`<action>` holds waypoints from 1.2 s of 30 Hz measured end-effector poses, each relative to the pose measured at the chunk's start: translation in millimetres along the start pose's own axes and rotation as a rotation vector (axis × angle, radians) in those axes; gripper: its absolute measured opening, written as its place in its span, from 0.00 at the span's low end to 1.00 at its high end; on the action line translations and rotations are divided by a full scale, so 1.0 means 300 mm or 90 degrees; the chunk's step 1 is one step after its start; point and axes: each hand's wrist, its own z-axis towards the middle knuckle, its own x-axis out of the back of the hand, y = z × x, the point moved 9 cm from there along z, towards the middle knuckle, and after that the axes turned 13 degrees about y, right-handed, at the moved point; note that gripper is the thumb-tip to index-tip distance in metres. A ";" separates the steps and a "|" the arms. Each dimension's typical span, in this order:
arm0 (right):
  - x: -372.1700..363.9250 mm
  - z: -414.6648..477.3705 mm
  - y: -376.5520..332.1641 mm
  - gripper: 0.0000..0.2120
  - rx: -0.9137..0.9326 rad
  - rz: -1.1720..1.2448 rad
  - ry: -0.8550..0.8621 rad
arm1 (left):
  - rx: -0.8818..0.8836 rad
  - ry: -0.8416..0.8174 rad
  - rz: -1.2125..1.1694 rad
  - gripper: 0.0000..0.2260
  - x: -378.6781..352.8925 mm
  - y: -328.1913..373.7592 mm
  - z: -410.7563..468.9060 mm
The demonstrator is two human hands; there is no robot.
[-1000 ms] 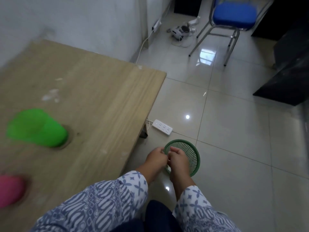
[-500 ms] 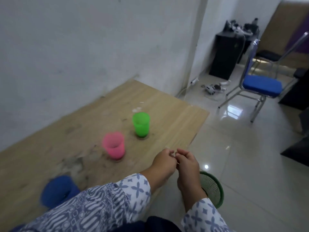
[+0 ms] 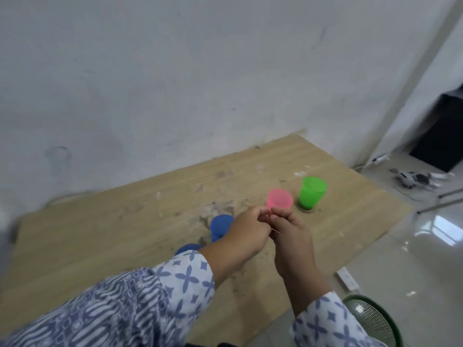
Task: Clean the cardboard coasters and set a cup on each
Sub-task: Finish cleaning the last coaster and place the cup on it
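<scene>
Wooden table (image 3: pixel 100 234) against a white wall (image 3: pixel 175 71), its top dusty. Near its right edge a green cup (image 3: pixel 312 192) stands upright on a cardboard coaster (image 3: pixel 307 209), with a pink cup (image 3: pixel 279 199) just beside it. Two blue cups (image 3: pixel 220 225) are partly hidden behind the left hand (image 3: pixel 246 235). It meets the right hand (image 3: pixel 292 236) above the table, fingers curled and fingertips touching; whether they pinch anything cannot be told.

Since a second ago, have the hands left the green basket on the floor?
Yes. Both were at the rim of the green basket; now the left hand and right hand are raised over the table, before the pink cup.
</scene>
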 end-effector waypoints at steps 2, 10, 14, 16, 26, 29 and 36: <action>-0.090 -0.053 0.016 0.11 0.003 -0.013 -0.043 | 0.007 0.043 -0.014 0.18 0.118 -0.009 -0.011; -0.385 -0.265 0.166 0.08 -0.045 -0.133 -0.205 | 0.054 0.173 -0.053 0.15 0.529 -0.143 -0.086; -0.445 -0.340 0.229 0.07 -0.038 -0.202 -0.236 | 0.094 0.206 -0.060 0.15 0.627 -0.251 -0.123; -0.465 -0.373 0.265 0.08 -0.031 -0.243 -0.250 | 0.117 0.216 -0.069 0.15 0.656 -0.308 -0.140; -0.489 -0.467 0.496 0.09 0.010 -0.415 -0.324 | 0.181 0.238 -0.091 0.16 0.719 -0.553 -0.193; -0.485 -0.478 0.577 0.09 0.010 -0.459 -0.339 | 0.201 0.247 -0.064 0.15 0.724 -0.636 -0.193; -0.470 -0.495 0.791 0.16 0.117 -0.707 -0.440 | 0.201 0.247 0.168 0.19 0.787 -0.834 -0.191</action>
